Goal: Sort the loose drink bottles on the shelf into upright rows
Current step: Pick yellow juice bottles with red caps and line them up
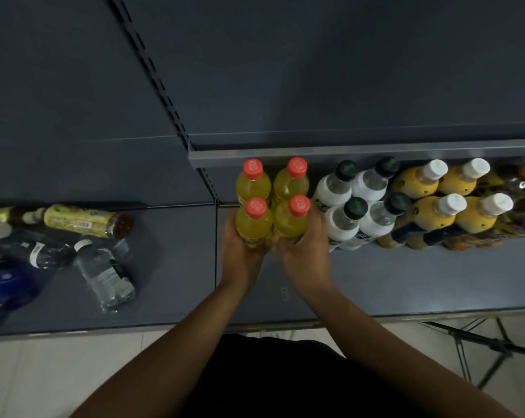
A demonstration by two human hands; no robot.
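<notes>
Four yellow drink bottles with red caps stand upright in a two-by-two block at the shelf's middle. My left hand [240, 251] is wrapped around the front left yellow bottle [253, 224]. My right hand [306, 251] grips the front right yellow bottle [290, 220]. The two back yellow bottles [270, 182] stand just behind them. To the right stand upright rows of white bottles with black caps [354, 203] and yellow bottles with white caps [436, 206]. Loose bottles lie on their sides at the left, among them a yellow-labelled bottle [83, 221] and a clear water bottle [104, 273].
The dark grey shelf [406, 282] has bare surface in front of the rows. An upper shelf lip [345, 150] runs above the bottles. A blue bottle [5, 282] lies at the far left. A black stand [481, 345] is on the floor at the right.
</notes>
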